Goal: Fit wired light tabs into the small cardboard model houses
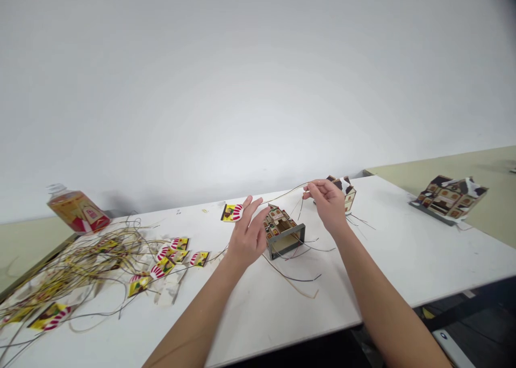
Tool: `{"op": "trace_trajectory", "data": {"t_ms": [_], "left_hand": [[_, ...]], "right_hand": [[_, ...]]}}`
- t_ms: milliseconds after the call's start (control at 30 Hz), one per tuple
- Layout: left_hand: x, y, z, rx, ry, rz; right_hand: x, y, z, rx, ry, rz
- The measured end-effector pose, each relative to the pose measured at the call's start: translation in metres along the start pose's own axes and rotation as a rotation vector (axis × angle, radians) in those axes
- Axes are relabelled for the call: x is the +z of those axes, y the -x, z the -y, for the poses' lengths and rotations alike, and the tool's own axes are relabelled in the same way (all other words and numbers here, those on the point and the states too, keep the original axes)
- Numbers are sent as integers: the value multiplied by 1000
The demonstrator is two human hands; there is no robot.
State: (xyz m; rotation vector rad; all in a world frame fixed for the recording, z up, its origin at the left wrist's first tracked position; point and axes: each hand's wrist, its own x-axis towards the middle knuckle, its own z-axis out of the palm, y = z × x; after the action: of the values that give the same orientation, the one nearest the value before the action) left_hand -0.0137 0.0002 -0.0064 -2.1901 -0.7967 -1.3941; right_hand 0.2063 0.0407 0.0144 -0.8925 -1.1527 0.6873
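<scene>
Thin wire (286,194) strung between hands: right hand (328,204) pinches one end; left hand (246,233) half-open, fingers spread, touching it. Small model house (282,229) just below, between both.

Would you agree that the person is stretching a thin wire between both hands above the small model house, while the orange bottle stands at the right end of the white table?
Not quite: the head view shows the orange bottle at the left end of the white table, tilted. The rest holds: left hand and right hand stretch a thin wire above the small model house.
</scene>
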Motion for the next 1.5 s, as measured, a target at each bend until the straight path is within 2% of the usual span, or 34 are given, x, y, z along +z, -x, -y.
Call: {"op": "trace_trajectory", "data": {"t_ms": [167,367,500,700,867,1033,1233,1400,1500], "left_hand": [[1,1,-1,0,6,-1],[1,0,-1,-7,-9,1],[1,1,0,-5,-1,7],[-1,0,-3,-14,35,40],[-1,1,-6,-11,98,139],[0,2,-7,-3,117,230],[-2,-1,-9,-35,129,279],[-1,2,-9,-76,101,293],[0,3,-8,-134,70,282]], "right_hand": [[6,2,-5,72,-58,92],[8,6,-13,8,187,159],[10,8,-14,13,236,216],[14,16,-3,34,241,469],[11,17,1,3,415,629],[5,13,-6,-29,599,647],[-5,6,-8,-26,576,478],[0,8,-9,-49,463,601],[6,11,-8,-89,448,596]]}}
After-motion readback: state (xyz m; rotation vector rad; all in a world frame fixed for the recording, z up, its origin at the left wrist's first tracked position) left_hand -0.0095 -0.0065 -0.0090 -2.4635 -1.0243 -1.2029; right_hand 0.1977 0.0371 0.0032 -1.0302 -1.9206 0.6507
